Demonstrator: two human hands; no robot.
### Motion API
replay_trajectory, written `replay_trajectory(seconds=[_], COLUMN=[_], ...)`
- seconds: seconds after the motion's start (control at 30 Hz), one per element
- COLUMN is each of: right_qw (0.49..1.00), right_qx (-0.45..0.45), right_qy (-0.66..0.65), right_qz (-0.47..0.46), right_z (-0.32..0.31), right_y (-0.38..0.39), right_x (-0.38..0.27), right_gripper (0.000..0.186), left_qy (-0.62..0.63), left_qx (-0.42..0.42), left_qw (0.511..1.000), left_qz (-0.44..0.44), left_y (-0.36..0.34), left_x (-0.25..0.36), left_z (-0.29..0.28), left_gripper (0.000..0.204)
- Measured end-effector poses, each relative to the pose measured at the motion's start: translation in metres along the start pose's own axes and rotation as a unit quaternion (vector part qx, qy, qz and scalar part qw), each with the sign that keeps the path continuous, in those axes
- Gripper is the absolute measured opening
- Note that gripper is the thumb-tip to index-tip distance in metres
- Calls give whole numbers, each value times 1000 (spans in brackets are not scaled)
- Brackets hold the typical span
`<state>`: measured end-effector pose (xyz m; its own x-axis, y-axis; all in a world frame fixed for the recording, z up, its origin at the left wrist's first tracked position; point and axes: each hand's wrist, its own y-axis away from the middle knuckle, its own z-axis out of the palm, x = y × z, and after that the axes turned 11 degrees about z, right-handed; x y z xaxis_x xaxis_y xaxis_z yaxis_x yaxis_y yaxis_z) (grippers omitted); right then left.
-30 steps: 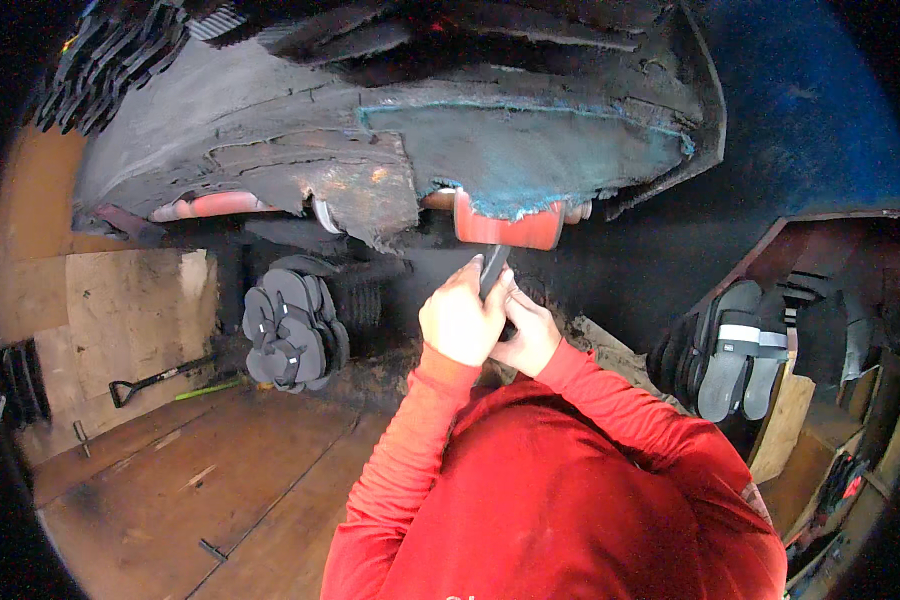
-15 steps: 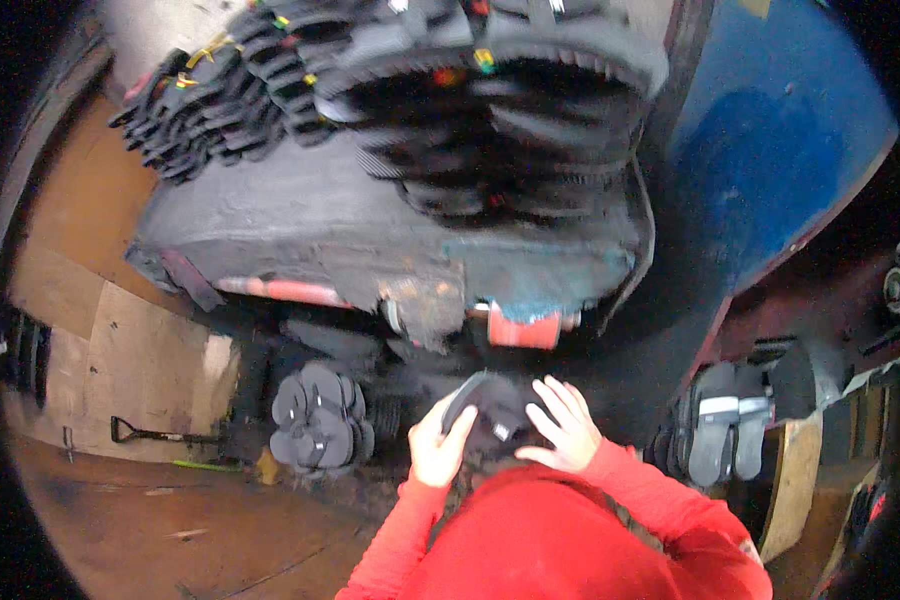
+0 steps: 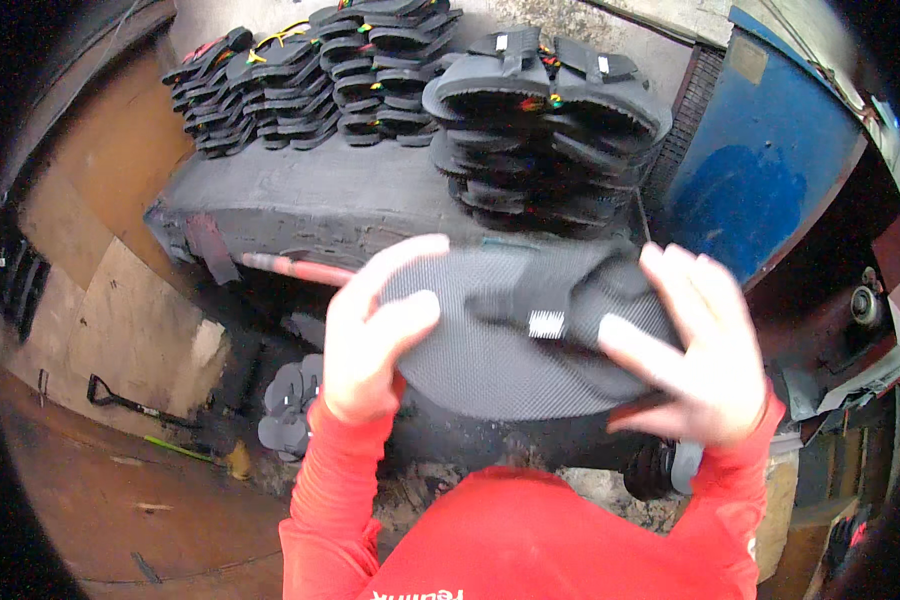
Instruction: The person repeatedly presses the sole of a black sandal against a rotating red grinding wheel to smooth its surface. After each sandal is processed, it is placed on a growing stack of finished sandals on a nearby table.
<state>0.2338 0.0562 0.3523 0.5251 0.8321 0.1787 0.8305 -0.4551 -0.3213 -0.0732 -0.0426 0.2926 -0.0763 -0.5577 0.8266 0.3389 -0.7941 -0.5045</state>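
Observation:
A black sandal [image 3: 490, 370] with a textured footbed, a wide strap and a small white label is held up flat in front of me. My left hand [image 3: 370, 335] grips its left end, thumb on top and fingers round the edge. At the other end my right hand [image 3: 705, 345] closes over the strap side, thumb on top, slightly blurred. Beyond the sandal, a pile of similar black sandals [image 3: 545, 150] stands on the grey-black bench [image 3: 300, 185].
Several stacks of sandals [image 3: 390, 70] with coloured ties line the bench's far left. Grey sandals [image 3: 288, 405] sit low at the left, near a black-handled tool [image 3: 140, 405]. A blue panel [image 3: 760, 150] rises at the right. A red bar [image 3: 295, 268] runs under the bench's front edge.
Both hands have risen from low near my body toward the bench, bringing the sandal up and closer. My right hand, spread beside it before, is now on it. The view has shifted.

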Motion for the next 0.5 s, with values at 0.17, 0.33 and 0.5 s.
replay_trajectory(seconds=[0.17, 0.33, 0.5], right_qw=[980, 984, 999], right_qx=[183, 176, -25], right_qy=[50, -28, 12], right_qz=[-68, 4, 40], right_z=[-35, -65, 1], right_y=[-79, -136, -233], right_x=[41, 99, 137], right_gripper=[80, 50, 47], left_qy=[289, 251, -53], left_qx=[-22, -10, 198], left_qw=[956, 965, 978], left_qz=[37, 74, 47], left_y=[-55, -42, 55], left_x=[11, 1, 2], left_z=[-3, -85, -220], left_gripper=[54, 52, 37])
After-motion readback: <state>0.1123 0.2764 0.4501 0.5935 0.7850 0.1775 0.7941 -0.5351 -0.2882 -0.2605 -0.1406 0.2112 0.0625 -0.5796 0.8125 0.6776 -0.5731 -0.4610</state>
